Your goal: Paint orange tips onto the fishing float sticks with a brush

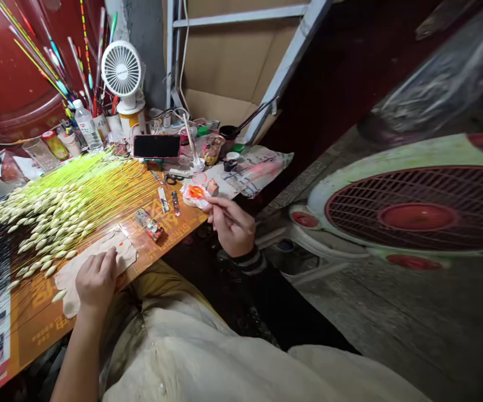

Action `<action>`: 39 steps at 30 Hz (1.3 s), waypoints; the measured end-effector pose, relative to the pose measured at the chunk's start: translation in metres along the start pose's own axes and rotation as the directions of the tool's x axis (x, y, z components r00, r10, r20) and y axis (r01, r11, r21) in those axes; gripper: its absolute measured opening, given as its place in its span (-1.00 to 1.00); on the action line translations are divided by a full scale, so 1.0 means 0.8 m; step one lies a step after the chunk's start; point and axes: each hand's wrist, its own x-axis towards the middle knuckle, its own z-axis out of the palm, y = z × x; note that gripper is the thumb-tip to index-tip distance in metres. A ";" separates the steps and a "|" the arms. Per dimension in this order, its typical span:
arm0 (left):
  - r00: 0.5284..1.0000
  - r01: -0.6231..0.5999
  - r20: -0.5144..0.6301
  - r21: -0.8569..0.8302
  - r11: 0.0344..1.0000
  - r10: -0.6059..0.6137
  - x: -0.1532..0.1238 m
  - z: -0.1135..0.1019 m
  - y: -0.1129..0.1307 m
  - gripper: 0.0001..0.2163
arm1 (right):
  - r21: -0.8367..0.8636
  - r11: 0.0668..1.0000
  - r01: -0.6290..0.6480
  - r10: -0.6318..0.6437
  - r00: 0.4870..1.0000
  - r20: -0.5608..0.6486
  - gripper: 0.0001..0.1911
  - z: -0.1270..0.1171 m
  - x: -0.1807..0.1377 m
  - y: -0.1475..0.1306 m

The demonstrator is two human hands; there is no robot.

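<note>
My left hand rests with curled fingers on a beige cloth at the near edge of an orange work board; whether it holds anything is hidden. My right hand is closed in a pinch on a thin brush, its tip at a small dish of orange paint. Rows of pale fishing floats with yellow-green stems lie across the board left of my hands.
A black phone stands on its side behind the board, with a small white fan, a water bottle, jars and upright float rods at the back. A large floor fan lies to the right.
</note>
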 end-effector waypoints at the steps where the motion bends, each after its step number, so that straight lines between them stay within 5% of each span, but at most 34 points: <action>1: 1.000 -0.003 -0.007 0.008 1.000 0.003 0.001 0.000 -0.001 -0.79 | -0.012 0.999 -0.042 0.042 0.999 -0.013 -0.74 -0.009 0.011 0.007; 6: 0.999 -0.007 -0.041 0.025 1.000 0.008 0.003 0.004 -0.004 -0.75 | -0.117 0.989 -0.091 0.087 0.996 -0.037 -0.71 -0.027 0.054 0.033; 11: 0.999 -0.006 -0.035 0.006 1.000 0.006 0.002 0.006 -0.005 -0.74 | -0.206 0.977 -0.059 0.079 0.993 0.088 -0.72 -0.013 0.070 0.052; 18: 0.999 -0.003 -0.039 0.008 1.000 0.003 0.002 0.006 -0.006 -0.74 | -0.282 0.959 0.002 0.036 0.991 0.127 -0.76 0.003 0.071 0.065; 39: 0.999 0.016 -0.031 -0.001 1.000 -0.016 -0.001 0.012 -0.009 -0.74 | -0.220 0.975 -0.019 0.042 0.994 0.100 -0.72 -0.015 0.059 0.057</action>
